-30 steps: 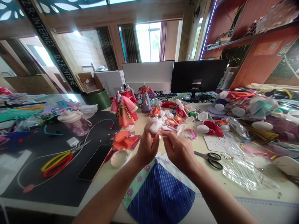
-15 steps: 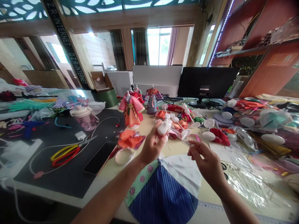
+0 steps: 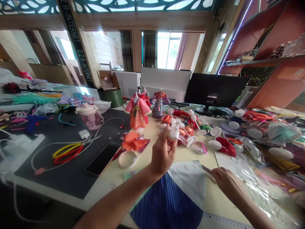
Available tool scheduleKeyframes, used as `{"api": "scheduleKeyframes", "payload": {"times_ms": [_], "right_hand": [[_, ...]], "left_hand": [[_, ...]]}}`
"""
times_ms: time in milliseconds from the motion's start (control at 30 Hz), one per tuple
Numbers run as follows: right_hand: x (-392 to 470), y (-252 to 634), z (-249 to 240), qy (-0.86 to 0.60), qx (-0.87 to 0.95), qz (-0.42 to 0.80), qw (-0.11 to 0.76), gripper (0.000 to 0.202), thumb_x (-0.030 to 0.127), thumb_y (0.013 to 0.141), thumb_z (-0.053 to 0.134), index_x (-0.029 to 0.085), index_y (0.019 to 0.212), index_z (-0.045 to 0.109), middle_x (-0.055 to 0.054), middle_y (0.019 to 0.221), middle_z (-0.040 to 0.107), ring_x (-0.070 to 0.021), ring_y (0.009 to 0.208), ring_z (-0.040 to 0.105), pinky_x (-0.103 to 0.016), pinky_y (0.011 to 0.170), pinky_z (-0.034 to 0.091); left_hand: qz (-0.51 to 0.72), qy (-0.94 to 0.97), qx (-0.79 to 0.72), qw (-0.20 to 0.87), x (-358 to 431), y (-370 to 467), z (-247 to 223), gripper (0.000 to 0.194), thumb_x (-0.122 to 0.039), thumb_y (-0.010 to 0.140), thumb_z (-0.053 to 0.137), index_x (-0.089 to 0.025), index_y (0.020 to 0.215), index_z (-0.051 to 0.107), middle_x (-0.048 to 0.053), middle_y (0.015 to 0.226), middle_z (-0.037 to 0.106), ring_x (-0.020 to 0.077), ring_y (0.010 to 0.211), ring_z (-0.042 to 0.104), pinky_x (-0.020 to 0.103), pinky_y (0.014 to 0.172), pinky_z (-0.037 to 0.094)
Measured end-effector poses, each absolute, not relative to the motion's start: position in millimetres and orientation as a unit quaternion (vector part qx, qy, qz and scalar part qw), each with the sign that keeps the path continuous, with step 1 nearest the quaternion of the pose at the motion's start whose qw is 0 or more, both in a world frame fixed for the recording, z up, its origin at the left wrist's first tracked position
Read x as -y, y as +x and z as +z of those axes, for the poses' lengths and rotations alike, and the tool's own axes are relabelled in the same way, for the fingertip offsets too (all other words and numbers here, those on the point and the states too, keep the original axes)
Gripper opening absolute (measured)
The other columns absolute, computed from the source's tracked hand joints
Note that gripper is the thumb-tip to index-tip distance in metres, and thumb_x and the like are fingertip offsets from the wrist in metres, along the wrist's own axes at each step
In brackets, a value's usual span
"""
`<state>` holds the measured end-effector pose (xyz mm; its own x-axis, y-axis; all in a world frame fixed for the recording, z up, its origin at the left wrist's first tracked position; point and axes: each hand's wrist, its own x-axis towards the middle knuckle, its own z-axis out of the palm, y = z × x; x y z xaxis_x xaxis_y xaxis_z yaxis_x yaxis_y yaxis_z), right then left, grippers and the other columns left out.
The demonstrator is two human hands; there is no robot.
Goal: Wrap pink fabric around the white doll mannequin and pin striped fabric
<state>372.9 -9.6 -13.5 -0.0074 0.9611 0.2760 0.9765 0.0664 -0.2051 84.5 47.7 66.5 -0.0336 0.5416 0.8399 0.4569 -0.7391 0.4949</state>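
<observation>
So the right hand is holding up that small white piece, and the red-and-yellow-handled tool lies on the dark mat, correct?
Not quite: the head view shows the left hand holding up the small white piece. The red-and-yellow-handled tool does lie on the dark mat.

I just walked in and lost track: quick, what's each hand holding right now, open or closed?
Left hand: closed, holding a small white figure.
Right hand: at the scissors; whether it is closed on them cannot be told.
</observation>
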Motion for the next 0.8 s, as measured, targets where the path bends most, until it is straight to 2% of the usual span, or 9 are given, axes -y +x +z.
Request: {"api": "scheduleKeyframes", "payload": {"times_ms": [100, 267, 367, 433, 567, 700, 800], "right_hand": [[7, 345, 8, -0.631, 0.723, -0.137, 0.246, 0.031, 0.036, 0.087, 0.044, 0.017, 0.094, 0.067, -0.012, 0.093, 0.069, -0.0309, 0.085, 0.065, -0.045, 0.069, 0.053], [3, 264, 71, -0.508, 0.744, -0.134, 0.412, 0.026, 0.032, 0.091, 0.051, 0.018, 0.111, 0.058, -0.010, 0.102, 0.067, -0.0232, 0.087, 0.066, -0.037, 0.073, 0.055], [-2, 226, 101, -0.444, 0.742, -0.135, 0.483, 0.034, 0.026, 0.091, 0.052, 0.016, 0.123, 0.052, -0.014, 0.116, 0.062, -0.0253, 0.105, 0.062, -0.041, 0.086, 0.052], [-6, 212, 112, -0.412, 0.751, -0.137, 0.498, 0.036, 0.023, 0.091, 0.052, 0.017, 0.127, 0.050, -0.014, 0.123, 0.060, -0.0253, 0.114, 0.057, -0.042, 0.093, 0.050], [-18, 204, 123, -0.403, 0.764, -0.096, 0.495, 0.039, 0.024, 0.092, 0.049, 0.018, 0.131, 0.048, -0.013, 0.128, 0.059, -0.0256, 0.118, 0.055, -0.045, 0.096, 0.048], [-29, 208, 125, -0.389, 0.787, -0.044, 0.476, 0.029, 0.025, 0.094, 0.047, 0.017, 0.119, 0.058, -0.012, 0.119, 0.065, -0.0253, 0.112, 0.058, -0.045, 0.094, 0.049], [-33, 210, 127, -0.379, 0.792, -0.049, 0.475, 0.023, 0.025, 0.094, 0.047, 0.017, 0.109, 0.063, -0.012, 0.112, 0.067, -0.0255, 0.106, 0.060, -0.044, 0.091, 0.049]], "left_hand": [[0.618, 0.701, -0.355, 0.017, -48, 85, 69, 0.052, -0.016, 0.087, 0.053, -0.015, 0.137, 0.038, 0.019, 0.130, 0.057, 0.0257, 0.120, 0.057, 0.039, 0.101, 0.048], [0.605, 0.709, -0.362, 0.017, -46, 83, 74, 0.045, -0.017, 0.086, 0.055, -0.014, 0.130, 0.044, 0.016, 0.120, 0.062, 0.0256, 0.113, 0.060, 0.039, 0.097, 0.050], [0.597, 0.711, -0.372, 0.016, -42, 80, 76, 0.044, -0.021, 0.086, 0.056, -0.014, 0.128, 0.045, 0.016, 0.118, 0.062, 0.0261, 0.110, 0.061, 0.040, 0.094, 0.051], [0.599, 0.707, -0.374, 0.020, -39, 77, 76, 0.047, -0.023, 0.085, 0.057, -0.014, 0.129, 0.043, 0.016, 0.119, 0.062, 0.0261, 0.109, 0.062, 0.039, 0.091, 0.053], [0.617, 0.686, -0.383, 0.047, -35, 72, 74, 0.043, -0.028, 0.084, 0.061, -0.015, 0.122, 0.046, 0.013, 0.110, 0.066, 0.0220, 0.095, 0.067, 0.033, 0.081, 0.056], [0.626, 0.696, -0.351, -0.003, -36, 69, 75, 0.038, -0.028, 0.085, 0.062, -0.015, 0.119, 0.050, 0.014, 0.114, 0.065, 0.0230, 0.106, 0.064, 0.037, 0.091, 0.053], [0.624, 0.703, -0.338, -0.050, -39, 66, 79, 0.036, -0.027, 0.084, 0.065, -0.014, 0.115, 0.054, 0.016, 0.116, 0.064, 0.0250, 0.112, 0.061, 0.040, 0.096, 0.051]]}}
